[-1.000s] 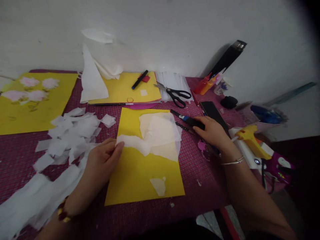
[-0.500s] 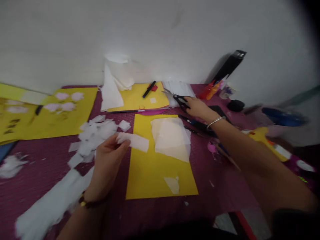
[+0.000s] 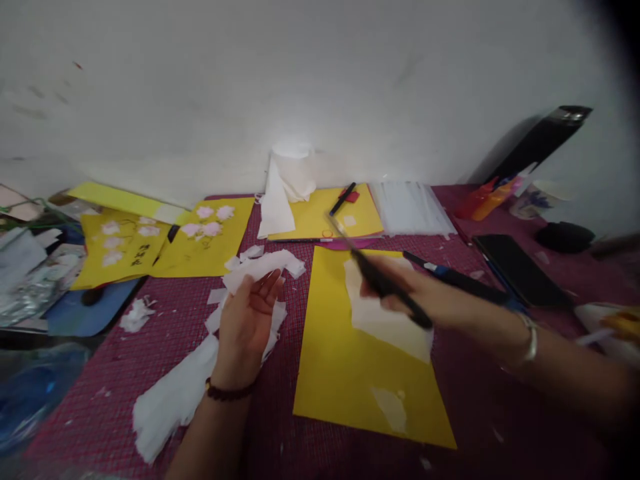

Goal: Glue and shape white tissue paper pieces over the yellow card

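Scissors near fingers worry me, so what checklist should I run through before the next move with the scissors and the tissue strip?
1. Scissors in the grip of the right hand: ok, held above the yellow sheet.
2. Tissue strip held by the left hand: ok, at the fingertips.
3. Blades open or shut: cannot tell, motion blur.
4. Left hand apart from the blades: ok, a clear gap shows.
5. Nothing loose under the scissors: not ok, white paper lies on the yellow sheet there.
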Available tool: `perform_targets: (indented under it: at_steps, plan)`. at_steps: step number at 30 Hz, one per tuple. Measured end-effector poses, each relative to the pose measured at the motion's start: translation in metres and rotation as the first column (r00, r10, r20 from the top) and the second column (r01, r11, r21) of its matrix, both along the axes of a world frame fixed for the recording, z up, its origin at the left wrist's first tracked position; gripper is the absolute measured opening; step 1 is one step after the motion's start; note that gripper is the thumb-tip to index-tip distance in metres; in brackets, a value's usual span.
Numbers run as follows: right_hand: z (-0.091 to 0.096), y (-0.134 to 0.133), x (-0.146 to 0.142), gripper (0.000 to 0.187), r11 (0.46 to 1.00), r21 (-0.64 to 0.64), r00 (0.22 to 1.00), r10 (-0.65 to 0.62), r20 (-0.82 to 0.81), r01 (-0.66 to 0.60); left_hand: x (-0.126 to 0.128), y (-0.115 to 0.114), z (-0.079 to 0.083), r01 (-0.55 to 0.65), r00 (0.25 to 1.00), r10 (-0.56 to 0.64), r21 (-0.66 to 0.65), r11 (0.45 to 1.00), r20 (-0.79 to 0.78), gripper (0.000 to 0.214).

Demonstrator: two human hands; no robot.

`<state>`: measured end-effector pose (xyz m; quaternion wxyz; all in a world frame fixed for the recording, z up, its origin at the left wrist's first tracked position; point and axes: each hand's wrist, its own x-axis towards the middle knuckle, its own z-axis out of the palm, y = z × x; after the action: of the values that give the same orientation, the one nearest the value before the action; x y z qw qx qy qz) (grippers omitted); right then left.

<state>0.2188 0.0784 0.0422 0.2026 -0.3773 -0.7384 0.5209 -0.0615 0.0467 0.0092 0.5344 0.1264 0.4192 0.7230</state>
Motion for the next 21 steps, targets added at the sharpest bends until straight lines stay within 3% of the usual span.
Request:
perform_targets:
  at_steps: [3, 7, 16, 21]
  plan:
    - [-0.001, -0.035, -0.034, 0.073, 0.93, -0.324, 0.984, 0.146, -0.102, -0.172, 0.0, 0.0, 0.002, -0.064, 0.998, 0.064, 0.063, 0.996, -0.005, 0.003]
    - [-0.014, -0.042, -0.068, 0.064, 0.813, -0.556, 0.953, -0.005, -0.304, -0.173, 0.001, 0.0, 0.003, -0.132, 0.99, 0.137, 0.111, 0.985, -0.043, 0.009]
    - [-0.024, -0.028, -0.095, 0.048, 0.788, -0.596, 0.9, -0.136, -0.413, -0.154, 0.003, 0.0, -0.002, -0.122, 0.992, 0.123, 0.111, 0.986, -0.002, 0.017]
    - [-0.026, -0.03, -0.1, 0.048, 0.81, -0.575, 0.906, -0.149, -0.396, -0.118, 0.002, 0.001, -0.003, -0.138, 0.99, 0.139, 0.108, 0.984, 0.004, 0.012]
